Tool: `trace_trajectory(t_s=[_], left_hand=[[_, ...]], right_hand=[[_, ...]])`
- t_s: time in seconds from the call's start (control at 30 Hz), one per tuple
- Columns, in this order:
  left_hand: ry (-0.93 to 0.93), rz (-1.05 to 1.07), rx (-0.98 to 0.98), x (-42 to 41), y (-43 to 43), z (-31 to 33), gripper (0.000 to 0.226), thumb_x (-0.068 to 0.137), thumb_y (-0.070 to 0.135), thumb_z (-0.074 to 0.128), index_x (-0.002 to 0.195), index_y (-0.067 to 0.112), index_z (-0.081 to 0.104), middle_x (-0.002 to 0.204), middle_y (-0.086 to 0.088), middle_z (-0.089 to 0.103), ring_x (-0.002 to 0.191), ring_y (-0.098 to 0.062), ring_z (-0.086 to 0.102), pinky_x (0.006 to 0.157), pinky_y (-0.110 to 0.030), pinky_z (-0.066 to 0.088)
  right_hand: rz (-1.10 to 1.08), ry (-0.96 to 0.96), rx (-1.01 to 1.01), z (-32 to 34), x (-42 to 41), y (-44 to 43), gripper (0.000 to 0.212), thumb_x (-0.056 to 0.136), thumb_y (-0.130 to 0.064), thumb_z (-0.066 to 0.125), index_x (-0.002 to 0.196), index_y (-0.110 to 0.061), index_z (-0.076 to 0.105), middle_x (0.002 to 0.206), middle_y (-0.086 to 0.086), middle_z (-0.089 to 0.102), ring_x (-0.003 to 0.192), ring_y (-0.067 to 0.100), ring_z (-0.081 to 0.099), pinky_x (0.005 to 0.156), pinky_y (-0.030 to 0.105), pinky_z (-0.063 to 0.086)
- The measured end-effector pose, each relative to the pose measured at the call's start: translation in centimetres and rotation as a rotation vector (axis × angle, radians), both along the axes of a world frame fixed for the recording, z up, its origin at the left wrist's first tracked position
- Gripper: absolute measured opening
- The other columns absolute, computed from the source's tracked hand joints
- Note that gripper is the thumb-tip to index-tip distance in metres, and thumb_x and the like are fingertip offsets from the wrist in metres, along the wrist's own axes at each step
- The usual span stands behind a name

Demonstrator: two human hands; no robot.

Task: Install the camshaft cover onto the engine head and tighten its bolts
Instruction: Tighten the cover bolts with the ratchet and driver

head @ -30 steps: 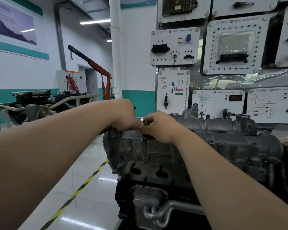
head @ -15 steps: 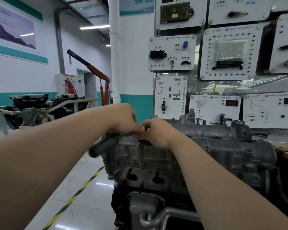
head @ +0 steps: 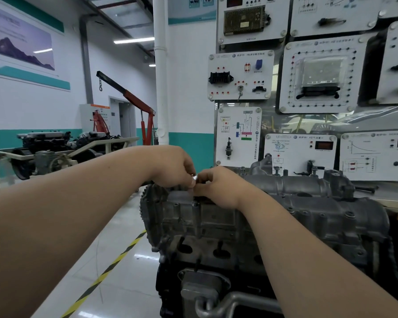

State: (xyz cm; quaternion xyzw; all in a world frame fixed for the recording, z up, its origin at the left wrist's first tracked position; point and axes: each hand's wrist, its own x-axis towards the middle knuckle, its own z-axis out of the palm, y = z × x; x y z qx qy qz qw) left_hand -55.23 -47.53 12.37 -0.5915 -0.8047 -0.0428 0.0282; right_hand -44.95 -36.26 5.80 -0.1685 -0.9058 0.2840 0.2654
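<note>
Chassis (head: 55,152) far left against the teal-banded wall, red hoist (head: 133,99) just right of it, and a yellow-and-black stripe (head: 106,269) crossing the glossy floor. Now the left hand (head: 172,166), stretched out above the toothed sprocket (head: 147,203) at the engine's end. Its grip is closed tight, fingertips pinching a small silver piece (head: 194,177) just above the cover's left end. Right hand (head: 218,187) sits opposite, fingers curled, tips meeting that same piece. Whether this grip truly holds it or only touches it, I cannot tell. Under both hands the cover (head: 296,187) sits on top of the head (head: 216,221), grey on grey, stretching away to the right with bolts (head: 348,213) showing along its front edge. Behind it, white panels (head: 240,75) stand upright. Far right, a loose bolt (head: 365,190) lies on the worktop (head: 395,199).
</note>
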Motion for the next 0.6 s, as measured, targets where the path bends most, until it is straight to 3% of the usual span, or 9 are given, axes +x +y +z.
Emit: trace_trajectory(t_s=[0.17, 0.27, 0.37, 0.47, 0.53, 0.6], left_hand=[[0.037, 0.109, -0.018, 0.2, 0.9, -0.3, 0.043, 0.090, 0.056, 0.048, 0.098, 0.018, 0.066, 0.090, -0.001, 0.064, 0.085, -0.015, 0.059, 0.078, -0.030, 0.047], [0.014, 0.174, 0.034, 0.9, 1.8, -0.6, 0.050, 0.089, 0.057, 0.048, 0.068, 0.013, 0.058, 0.064, -0.003, 0.059, 0.058, -0.014, 0.057, 0.048, -0.022, 0.039], [-0.017, 0.223, 0.055, 1.5, 2.0, -0.6, 0.049, 0.088, 0.054, 0.052, 0.062, 0.013, 0.054, 0.054, -0.001, 0.054, 0.048, -0.011, 0.053, 0.034, -0.016, 0.032], [0.009, 0.211, -0.006, 1.4, 1.4, -0.2, 0.048, 0.087, 0.055, 0.052, 0.066, 0.013, 0.059, 0.063, -0.002, 0.058, 0.059, -0.014, 0.057, 0.048, -0.021, 0.038], [0.009, 0.187, -0.066, 1.0, 1.1, 0.1, 0.043, 0.089, 0.055, 0.050, 0.086, 0.015, 0.066, 0.084, -0.003, 0.065, 0.080, -0.016, 0.062, 0.068, -0.027, 0.047], [-0.009, 0.153, -0.094, 0.8, 0.7, 0.3, 0.038, 0.090, 0.052, 0.052, 0.108, 0.021, 0.066, 0.105, 0.000, 0.064, 0.099, -0.018, 0.060, 0.091, -0.035, 0.048]], right_hand=[[-0.039, -0.024, 0.046, -0.1, -0.1, 0.0, 0.028, 0.084, -0.033, 0.069, 0.058, -0.028, 0.061, 0.056, -0.009, 0.056, 0.047, 0.002, 0.042, 0.043, 0.013, 0.034], [-0.038, -0.029, 0.058, -0.1, -0.2, 0.0, 0.031, 0.084, -0.029, 0.068, 0.056, -0.022, 0.057, 0.054, -0.006, 0.052, 0.049, 0.008, 0.039, 0.047, 0.022, 0.033], [-0.043, -0.024, 0.059, -0.2, -0.2, 0.0, 0.032, 0.084, -0.029, 0.069, 0.055, -0.023, 0.056, 0.051, -0.009, 0.051, 0.049, 0.008, 0.040, 0.048, 0.023, 0.034], [-0.034, -0.009, 0.046, -0.1, -0.2, -0.1, 0.025, 0.083, -0.033, 0.072, 0.061, -0.027, 0.063, 0.050, -0.013, 0.056, 0.044, 0.000, 0.043, 0.042, 0.013, 0.034], [-0.018, -0.011, 0.035, -0.1, -0.1, -0.1, 0.014, 0.083, -0.034, 0.072, 0.071, -0.027, 0.069, 0.056, -0.013, 0.059, 0.046, -0.003, 0.045, 0.043, 0.011, 0.035], [0.001, -0.014, 0.029, -0.1, 0.0, -0.2, 0.013, 0.084, -0.033, 0.071, 0.071, -0.031, 0.068, 0.062, -0.014, 0.063, 0.052, -0.003, 0.049, 0.051, 0.013, 0.039]])
